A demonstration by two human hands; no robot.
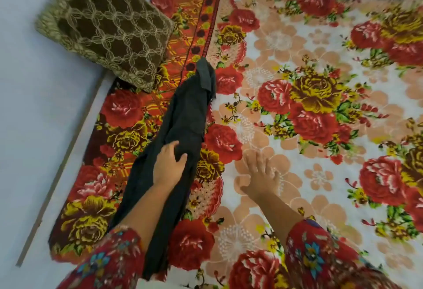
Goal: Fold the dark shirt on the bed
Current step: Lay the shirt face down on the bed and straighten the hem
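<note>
The dark shirt lies on the bed as a long narrow strip, running from near the pillow down toward me, its collar end farthest away. My left hand rests flat on the shirt's middle, fingers spread over the cloth, not gripping it. To the right of the shirt, apart from it, my right hand hovers over the floral bedspread with fingers apart and holds nothing. The hand looks blurred. My left forearm hides part of the shirt's near end.
A brown patterned pillow leans at the bed's far left corner. A pale floor runs along the left edge of the bed. The bedspread spreads wide to the right of the shirt.
</note>
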